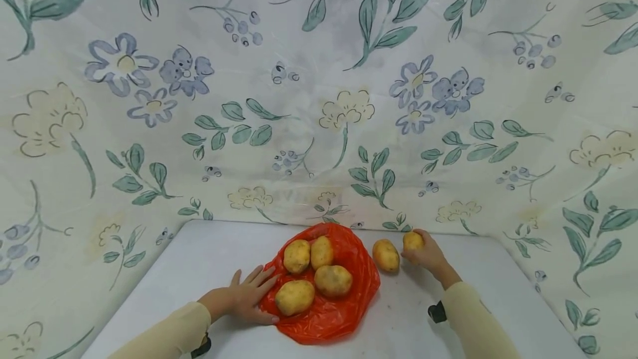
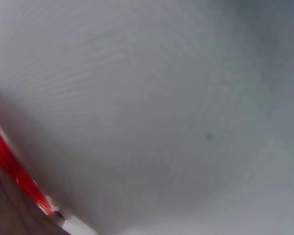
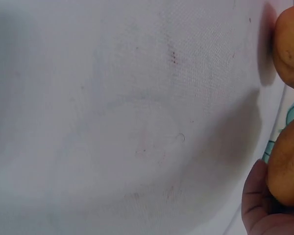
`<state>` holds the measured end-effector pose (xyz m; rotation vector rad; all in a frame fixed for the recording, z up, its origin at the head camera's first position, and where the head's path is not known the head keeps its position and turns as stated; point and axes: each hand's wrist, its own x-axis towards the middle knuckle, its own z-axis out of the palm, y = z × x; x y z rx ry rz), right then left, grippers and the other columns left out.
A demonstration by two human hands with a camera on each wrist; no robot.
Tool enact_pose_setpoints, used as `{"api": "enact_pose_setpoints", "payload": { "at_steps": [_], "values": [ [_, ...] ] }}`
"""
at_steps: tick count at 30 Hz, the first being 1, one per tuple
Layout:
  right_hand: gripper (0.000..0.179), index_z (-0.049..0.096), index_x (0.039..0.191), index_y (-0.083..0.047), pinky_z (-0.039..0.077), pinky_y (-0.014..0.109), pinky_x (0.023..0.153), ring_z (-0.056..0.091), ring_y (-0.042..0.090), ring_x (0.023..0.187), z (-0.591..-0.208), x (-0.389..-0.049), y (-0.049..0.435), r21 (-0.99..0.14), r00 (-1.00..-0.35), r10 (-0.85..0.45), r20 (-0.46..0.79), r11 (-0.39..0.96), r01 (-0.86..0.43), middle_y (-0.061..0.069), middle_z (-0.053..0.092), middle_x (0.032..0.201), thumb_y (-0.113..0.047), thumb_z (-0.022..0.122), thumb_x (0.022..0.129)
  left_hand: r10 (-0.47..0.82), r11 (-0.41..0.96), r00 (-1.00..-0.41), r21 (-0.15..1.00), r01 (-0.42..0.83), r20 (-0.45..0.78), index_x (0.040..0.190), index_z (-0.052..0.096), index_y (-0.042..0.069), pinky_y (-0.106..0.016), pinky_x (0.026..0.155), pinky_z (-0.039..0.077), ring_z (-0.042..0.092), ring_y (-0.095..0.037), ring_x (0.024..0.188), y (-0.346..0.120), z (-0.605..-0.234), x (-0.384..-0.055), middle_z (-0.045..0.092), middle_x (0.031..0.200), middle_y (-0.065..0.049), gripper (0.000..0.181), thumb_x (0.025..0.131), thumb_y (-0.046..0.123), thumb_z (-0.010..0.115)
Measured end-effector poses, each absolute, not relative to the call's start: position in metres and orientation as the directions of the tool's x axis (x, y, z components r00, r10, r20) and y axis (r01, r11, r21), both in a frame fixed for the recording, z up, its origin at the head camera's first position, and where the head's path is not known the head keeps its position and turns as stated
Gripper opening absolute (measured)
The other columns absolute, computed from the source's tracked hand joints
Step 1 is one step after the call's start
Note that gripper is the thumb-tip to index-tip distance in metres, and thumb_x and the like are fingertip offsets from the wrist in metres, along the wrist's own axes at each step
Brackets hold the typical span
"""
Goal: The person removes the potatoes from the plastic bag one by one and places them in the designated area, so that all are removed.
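A red plastic bag (image 1: 336, 314) lies spread on the white table, with several potatoes (image 1: 295, 297) resting on it. My left hand (image 1: 247, 296), its fingers spread, rests on the left edge of the bag; the left wrist view shows part of that hand (image 2: 14, 208) beside a strip of red plastic (image 2: 17, 171). At the right, my right hand (image 1: 427, 252) grips a potato (image 1: 412, 241). In the right wrist view the fingers curl round this potato (image 3: 288, 161). Another potato (image 1: 386, 255) lies on the table between the bag and my right hand.
The white table (image 1: 399, 320) has a back edge that meets a hanging sheet (image 1: 309, 181) printed with flowers and leaves. This sheet also rises along both sides. Small marks dot the table surface in the right wrist view.
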<state>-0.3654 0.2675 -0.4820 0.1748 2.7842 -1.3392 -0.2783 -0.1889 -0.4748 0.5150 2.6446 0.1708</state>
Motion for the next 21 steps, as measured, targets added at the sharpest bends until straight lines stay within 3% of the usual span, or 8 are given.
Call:
{"api": "enact_pose_setpoints", "payload": {
  "at_steps": [8,16,21],
  "values": [
    [0.082,0.027,0.153,-0.008,0.044,0.058,0.099,0.05,0.042,0.117,-0.4817,-0.3644,0.2618,-0.741,-0.994,0.056,-0.093,0.663,0.106,0.027,0.042,0.144,-0.035,0.069,0.088,0.383,0.923,-0.84,0.18,0.339,-0.383,0.154,0.033,0.016,-0.076,0.112,0.003,0.008,-0.038,0.153,-0.1896,-0.4814,-0.2831,0.022,0.164,-0.008,0.1,0.078,0.074,0.063],
    [0.082,0.028,0.151,-0.006,0.048,0.054,0.093,0.054,0.039,0.111,-0.4874,-0.3659,0.2629,-0.719,-0.995,0.074,-0.06,0.688,0.095,0.029,0.048,0.138,-0.031,0.071,0.086,0.38,0.925,-0.841,0.179,0.337,-0.385,0.154,0.033,0.017,-0.076,0.112,0.002,0.008,-0.038,0.153,-0.1893,-0.4835,-0.2848,0.022,0.164,-0.008,0.101,0.077,0.075,0.063],
    [0.086,0.026,0.153,-0.007,0.047,0.056,0.096,0.053,0.04,0.115,-0.4898,-0.3655,0.2605,-0.724,-0.996,0.06,-0.071,0.684,0.093,0.028,0.046,0.141,-0.038,0.071,0.086,0.383,0.923,-0.834,0.192,0.333,-0.396,0.155,0.031,0.016,-0.077,0.111,0.001,0.006,-0.04,0.153,-0.1912,-0.4842,-0.2848,0.019,0.165,-0.009,0.103,0.077,0.076,0.062]
  ]
}}
